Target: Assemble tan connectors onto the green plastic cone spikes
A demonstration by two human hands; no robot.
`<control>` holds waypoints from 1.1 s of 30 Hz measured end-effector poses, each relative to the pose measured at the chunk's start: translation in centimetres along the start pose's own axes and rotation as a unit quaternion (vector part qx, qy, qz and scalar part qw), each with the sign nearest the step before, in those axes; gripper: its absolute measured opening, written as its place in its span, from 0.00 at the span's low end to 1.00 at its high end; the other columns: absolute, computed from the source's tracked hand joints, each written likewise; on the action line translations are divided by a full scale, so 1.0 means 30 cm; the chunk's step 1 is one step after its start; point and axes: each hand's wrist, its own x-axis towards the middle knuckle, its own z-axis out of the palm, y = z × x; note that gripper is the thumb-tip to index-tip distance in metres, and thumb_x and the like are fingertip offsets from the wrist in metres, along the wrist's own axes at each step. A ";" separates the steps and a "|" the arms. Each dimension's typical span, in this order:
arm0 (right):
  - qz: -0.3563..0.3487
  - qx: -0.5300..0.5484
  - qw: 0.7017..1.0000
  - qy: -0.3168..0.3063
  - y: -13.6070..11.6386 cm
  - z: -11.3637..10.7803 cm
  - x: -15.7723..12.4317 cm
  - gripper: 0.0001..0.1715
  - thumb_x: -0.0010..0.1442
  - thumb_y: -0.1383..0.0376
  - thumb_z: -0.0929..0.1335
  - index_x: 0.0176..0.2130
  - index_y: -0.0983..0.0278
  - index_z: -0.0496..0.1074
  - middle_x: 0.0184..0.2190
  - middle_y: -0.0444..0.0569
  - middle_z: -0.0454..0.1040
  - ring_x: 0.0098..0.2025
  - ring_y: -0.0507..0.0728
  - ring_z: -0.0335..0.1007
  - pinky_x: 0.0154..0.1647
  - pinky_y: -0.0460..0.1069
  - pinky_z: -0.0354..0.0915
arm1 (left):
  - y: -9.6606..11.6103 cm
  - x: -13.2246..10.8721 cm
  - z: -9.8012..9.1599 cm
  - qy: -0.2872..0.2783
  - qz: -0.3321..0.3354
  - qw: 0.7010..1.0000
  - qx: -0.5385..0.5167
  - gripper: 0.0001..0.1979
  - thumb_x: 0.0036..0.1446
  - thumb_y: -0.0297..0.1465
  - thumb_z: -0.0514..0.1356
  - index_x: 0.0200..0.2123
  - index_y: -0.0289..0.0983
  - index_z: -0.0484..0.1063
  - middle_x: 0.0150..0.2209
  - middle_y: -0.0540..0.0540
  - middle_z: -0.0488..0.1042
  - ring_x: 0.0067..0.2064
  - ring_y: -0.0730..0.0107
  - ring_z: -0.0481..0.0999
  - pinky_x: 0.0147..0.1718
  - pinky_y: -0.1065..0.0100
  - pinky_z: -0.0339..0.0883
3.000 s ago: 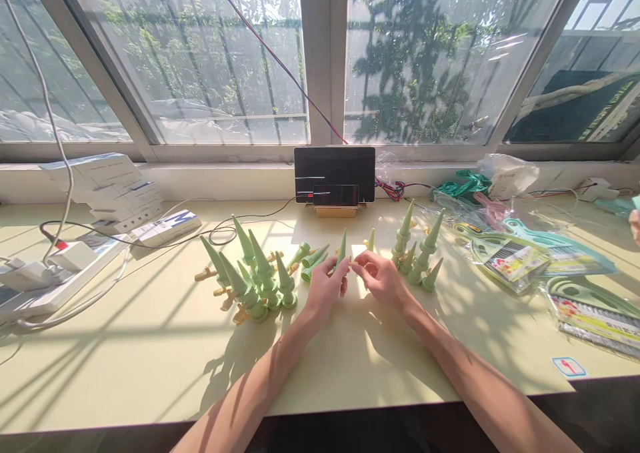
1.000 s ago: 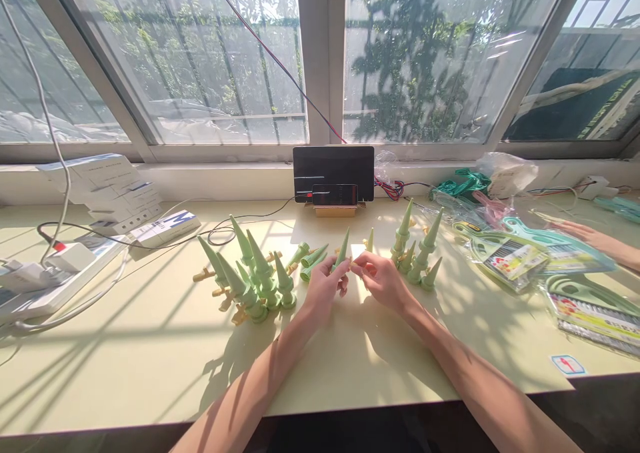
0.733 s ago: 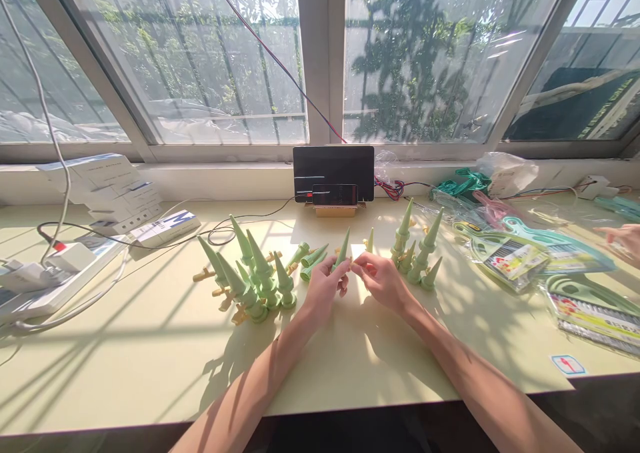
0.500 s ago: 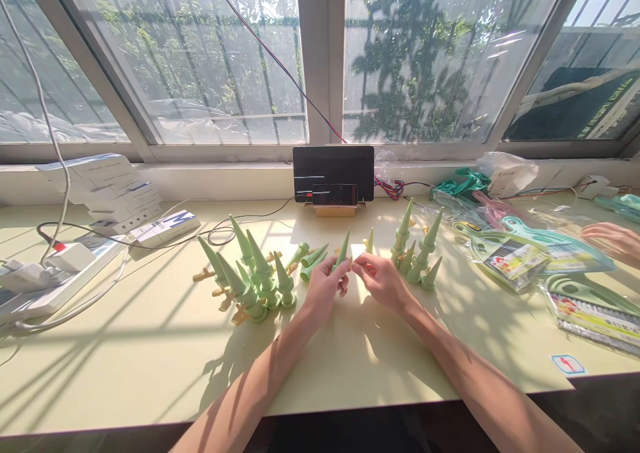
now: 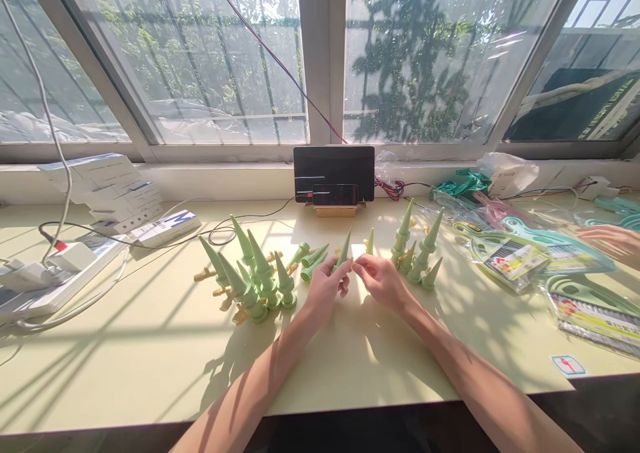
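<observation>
My left hand (image 5: pixel 326 283) is closed round a green watering spike (image 5: pixel 344 247), its cone pointing up. Close on the right, my right hand (image 5: pixel 383 279) pinches its fingertips together at the side of that spike; what lies between them is too small to make out. To the left of my hands a group of green spikes (image 5: pixel 260 263) with yellow valves stands on end. More spikes (image 5: pixel 429 243) stand to the right of my right hand. Behind my left hand a few loose green spikes (image 5: pixel 314 256) lie on their sides.
A tablet (image 5: pixel 334 166) with a phone in front leans at the back of the table (image 5: pixel 150 373). White boxes (image 5: pixel 110 189) and a power strip (image 5: pixel 60 273) with cables sit left. Bagged green brushes (image 5: pixel 595 309) lie right, near another person's hand (image 5: pixel 613 236).
My hands stay almost in place, the right one's fingertips a touch further left. The other person's hand at the right edge has shifted slightly.
</observation>
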 end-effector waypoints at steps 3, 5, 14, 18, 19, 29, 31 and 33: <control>0.003 0.007 1.000 -0.005 0.000 0.000 0.000 0.23 0.67 0.51 0.63 0.31 0.64 0.75 0.24 0.46 0.71 0.26 0.53 0.63 0.27 0.47 0.60 | -0.001 0.000 0.000 0.001 0.002 1.000 -0.004 0.15 0.56 0.44 0.65 0.30 0.37 0.71 0.21 0.54 0.62 0.23 0.78 0.58 0.24 0.71 0.54; 0.004 0.011 1.000 -0.007 0.002 0.000 0.000 0.23 0.67 0.51 0.63 0.31 0.64 0.75 0.25 0.46 0.71 0.26 0.53 0.62 0.28 0.48 0.60 | 0.000 -0.001 0.001 -0.001 0.003 1.000 -0.004 0.16 0.55 0.44 0.65 0.30 0.37 0.71 0.21 0.54 0.61 0.23 0.78 0.59 0.23 0.71 0.54; 0.007 0.018 1.000 -0.016 0.008 0.001 0.000 0.22 0.68 0.53 0.63 0.31 0.64 0.73 0.26 0.46 0.72 0.26 0.52 0.62 0.28 0.48 0.58 | 0.008 -0.004 0.007 0.001 0.000 1.000 -0.003 0.16 0.56 0.44 0.65 0.29 0.37 0.69 0.20 0.54 0.60 0.22 0.78 0.58 0.23 0.72 0.54; 0.007 0.020 1.000 -0.018 0.006 0.001 0.001 0.22 0.68 0.54 0.63 0.29 0.64 0.72 0.25 0.45 0.70 0.26 0.52 0.62 0.28 0.48 0.58 | 0.009 -0.004 0.007 0.001 0.002 1.000 0.001 0.17 0.56 0.44 0.66 0.28 0.37 0.68 0.20 0.54 0.60 0.22 0.79 0.58 0.22 0.72 0.53; 0.008 0.026 0.999 -0.018 0.005 0.001 0.002 0.21 0.68 0.54 0.63 0.29 0.64 0.72 0.25 0.45 0.70 0.26 0.52 0.62 0.27 0.47 0.58 | 0.009 -0.003 0.007 0.001 0.002 1.000 0.001 0.18 0.55 0.44 0.66 0.28 0.37 0.68 0.20 0.54 0.60 0.22 0.79 0.58 0.22 0.72 0.53; 0.030 0.107 0.994 0.016 -0.009 -0.002 0.007 0.20 0.65 0.49 0.66 0.41 0.63 0.70 0.32 0.48 0.75 0.22 0.51 0.64 0.22 0.48 0.61 | 0.018 0.002 0.018 -0.001 0.016 0.999 -0.036 0.24 0.53 0.53 0.64 0.31 0.35 0.73 0.32 0.49 0.66 0.22 0.82 0.62 0.18 0.73 0.54; 0.033 0.109 0.993 0.022 -0.008 -0.001 0.009 0.21 0.65 0.48 0.65 0.40 0.63 0.70 0.32 0.48 0.75 0.22 0.51 0.64 0.22 0.48 0.61 | 0.015 0.004 0.017 -0.005 0.013 0.999 -0.033 0.25 0.52 0.53 0.65 0.30 0.35 0.73 0.32 0.49 0.67 0.21 0.81 0.63 0.17 0.73 0.54; 0.041 0.113 0.992 0.027 -0.007 0.000 0.010 0.22 0.65 0.48 0.65 0.36 0.63 0.70 0.29 0.47 0.74 0.21 0.51 0.63 0.21 0.48 0.60 | 0.009 0.007 0.016 -0.005 0.008 1.000 -0.026 0.25 0.51 0.54 0.65 0.31 0.35 0.74 0.32 0.48 0.68 0.21 0.81 0.63 0.17 0.73 0.54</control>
